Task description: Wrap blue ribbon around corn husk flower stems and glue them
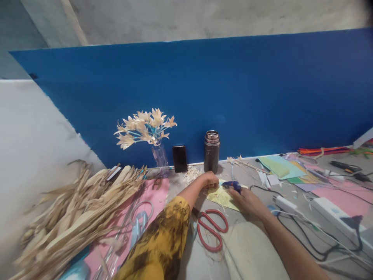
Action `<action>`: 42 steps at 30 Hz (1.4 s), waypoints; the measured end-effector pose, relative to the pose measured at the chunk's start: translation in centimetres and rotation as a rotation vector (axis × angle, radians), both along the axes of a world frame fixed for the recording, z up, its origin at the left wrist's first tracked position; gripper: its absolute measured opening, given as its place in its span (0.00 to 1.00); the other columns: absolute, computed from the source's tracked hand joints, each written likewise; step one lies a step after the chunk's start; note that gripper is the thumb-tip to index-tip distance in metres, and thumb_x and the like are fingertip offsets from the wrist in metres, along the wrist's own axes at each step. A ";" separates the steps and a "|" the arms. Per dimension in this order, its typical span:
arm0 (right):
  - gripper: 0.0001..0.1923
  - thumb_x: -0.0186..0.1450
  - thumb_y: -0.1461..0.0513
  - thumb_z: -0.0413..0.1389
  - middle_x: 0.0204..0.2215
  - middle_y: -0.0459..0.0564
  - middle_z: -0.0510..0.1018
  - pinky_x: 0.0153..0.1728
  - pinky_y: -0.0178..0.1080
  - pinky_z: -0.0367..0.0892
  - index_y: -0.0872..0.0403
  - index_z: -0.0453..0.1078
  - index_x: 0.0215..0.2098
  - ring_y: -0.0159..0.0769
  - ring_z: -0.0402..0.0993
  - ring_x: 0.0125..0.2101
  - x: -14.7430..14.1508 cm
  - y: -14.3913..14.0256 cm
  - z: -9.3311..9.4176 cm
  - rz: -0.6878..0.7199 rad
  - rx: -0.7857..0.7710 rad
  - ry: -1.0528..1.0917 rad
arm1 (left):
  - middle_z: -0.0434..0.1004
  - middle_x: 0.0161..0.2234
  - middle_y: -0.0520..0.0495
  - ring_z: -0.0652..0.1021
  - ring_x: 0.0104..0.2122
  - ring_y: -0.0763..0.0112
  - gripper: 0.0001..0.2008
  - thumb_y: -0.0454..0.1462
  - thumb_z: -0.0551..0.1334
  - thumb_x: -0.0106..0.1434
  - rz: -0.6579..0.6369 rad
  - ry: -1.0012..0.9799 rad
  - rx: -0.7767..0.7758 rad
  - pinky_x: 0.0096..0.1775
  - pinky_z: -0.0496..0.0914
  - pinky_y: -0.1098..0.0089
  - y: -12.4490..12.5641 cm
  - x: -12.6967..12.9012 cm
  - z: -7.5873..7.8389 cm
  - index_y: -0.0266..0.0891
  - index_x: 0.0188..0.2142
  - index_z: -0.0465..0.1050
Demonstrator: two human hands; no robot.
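Observation:
My left hand (pixel 208 180) is closed on a small pale husk piece, resting at the far edge of a yellow-green sheet (pixel 221 196) on the table. My right hand (pixel 244 196) grips a blue glue gun (pixel 232 185), its tip close to my left hand. Red-handled scissors (pixel 212 228) lie just in front of the sheet, between my arms. A yellow patterned sleeve covers my left arm.
A pile of dried corn husks (pixel 72 212) lies at left on pink paper. A vase of husk flowers (pixel 145 128), a phone (pixel 180 158) and a dark flask (pixel 211 151) stand against the blue board. Coloured papers, a white power strip (pixel 335 208) and cables lie at right.

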State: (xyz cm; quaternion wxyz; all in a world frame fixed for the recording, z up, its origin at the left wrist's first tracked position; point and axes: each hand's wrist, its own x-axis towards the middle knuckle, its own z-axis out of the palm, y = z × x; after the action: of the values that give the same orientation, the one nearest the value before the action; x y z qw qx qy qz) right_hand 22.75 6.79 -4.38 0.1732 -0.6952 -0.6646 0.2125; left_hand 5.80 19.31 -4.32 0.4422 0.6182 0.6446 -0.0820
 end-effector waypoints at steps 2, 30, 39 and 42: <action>0.28 0.69 0.45 0.44 0.30 0.59 0.82 0.29 0.37 0.62 0.56 0.75 0.34 0.46 0.79 0.32 0.1 0.1 -0.1 -0.026 -0.007 -0.002 | 0.73 0.53 0.41 0.77 0.47 0.59 0.18 0.42 0.62 0.67 0.009 -0.010 -0.002 0.46 0.74 0.55 0.0 0.0 0.0 0.37 0.54 0.70; 0.11 0.57 0.61 0.58 0.40 0.60 0.80 0.43 0.39 0.61 0.56 0.76 0.37 0.50 0.74 0.43 3.9 -1.6 1.3 0.155 0.160 -0.217 | 0.63 0.14 0.58 0.59 0.14 0.81 0.17 0.50 0.66 0.54 0.231 -0.845 0.422 0.18 0.50 0.77 -13.0 -14.9 9.1 0.38 0.30 0.71; 0.12 0.66 0.59 0.52 0.29 0.49 0.82 0.27 0.35 0.53 0.50 0.75 0.27 0.38 0.75 0.29 -7.1 -7.3 5.1 0.351 0.001 -0.198 | 0.65 0.14 0.57 0.61 0.14 0.78 0.14 0.49 0.64 0.58 0.362 -0.815 0.651 0.18 0.54 0.77 -20.8 -20.4 11.8 0.41 0.31 0.71; 0.15 0.67 0.57 0.52 0.28 0.54 0.82 0.26 0.36 0.51 0.52 0.75 0.28 0.41 0.76 0.30 -10.9 -8.0 4.3 0.315 -0.041 -0.245 | 0.67 0.14 0.57 0.61 0.13 0.79 0.14 0.49 0.63 0.59 0.404 -0.843 0.657 0.18 0.55 0.77 -22.6 -20.7 11.2 0.41 0.29 0.70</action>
State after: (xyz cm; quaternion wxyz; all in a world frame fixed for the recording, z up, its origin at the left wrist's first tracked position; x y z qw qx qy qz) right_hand 11.85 -1.18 -0.09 0.0415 -0.6067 -0.7767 0.1642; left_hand -14.91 -3.29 6.89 0.4527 0.5670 0.5094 0.4626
